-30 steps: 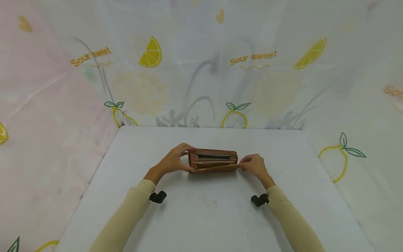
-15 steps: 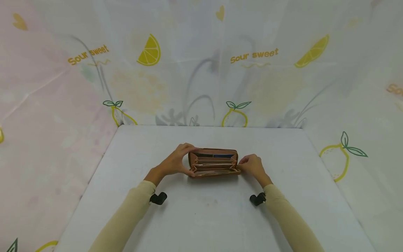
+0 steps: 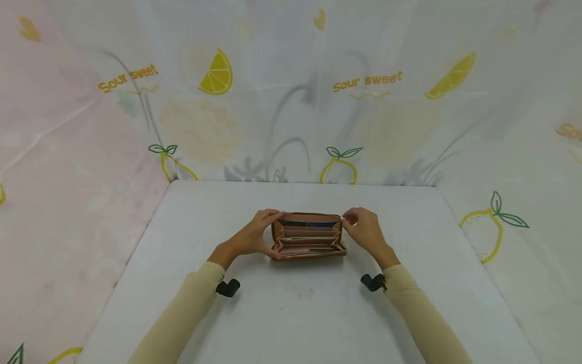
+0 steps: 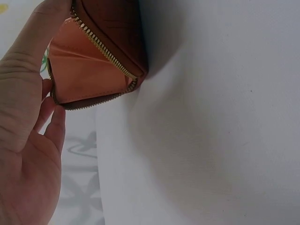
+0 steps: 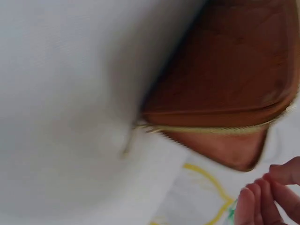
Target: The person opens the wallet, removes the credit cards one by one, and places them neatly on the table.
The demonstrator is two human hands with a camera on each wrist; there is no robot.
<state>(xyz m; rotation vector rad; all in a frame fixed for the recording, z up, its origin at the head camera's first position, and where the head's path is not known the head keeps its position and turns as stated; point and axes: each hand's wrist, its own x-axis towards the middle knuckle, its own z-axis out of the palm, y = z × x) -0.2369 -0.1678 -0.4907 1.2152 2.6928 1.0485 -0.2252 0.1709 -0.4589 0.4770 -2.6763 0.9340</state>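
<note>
A brown zip-around wallet (image 3: 309, 217) stands unzipped on the table, its mouth facing up and toward me. Dark and blue cards (image 3: 322, 224) show in its back slots, with pale and dark-edged flat pieces (image 3: 300, 251) in the front pocket. My left hand (image 3: 247, 236) grips the wallet's left end, thumb at the front edge and fingers at the back. In the left wrist view its brass zipper teeth (image 4: 103, 47) spread apart. By the upper right corner is my right hand (image 3: 366, 232), fingers loosely bent, holding nothing. A zipper pull (image 5: 126, 145) hangs free at the wallet's right end.
The white table (image 3: 291, 313) ends at a hanging cloth (image 3: 282, 116) printed with lemons, which rises behind and on both sides. Each wrist carries a small black camera, the left one (image 3: 228, 288) and the right one (image 3: 373, 282).
The wallet's front side has dropped toward me, so the mouth is wider. My right hand has left the lower right corner and risen to the upper right one. The left hand keeps its grip.
</note>
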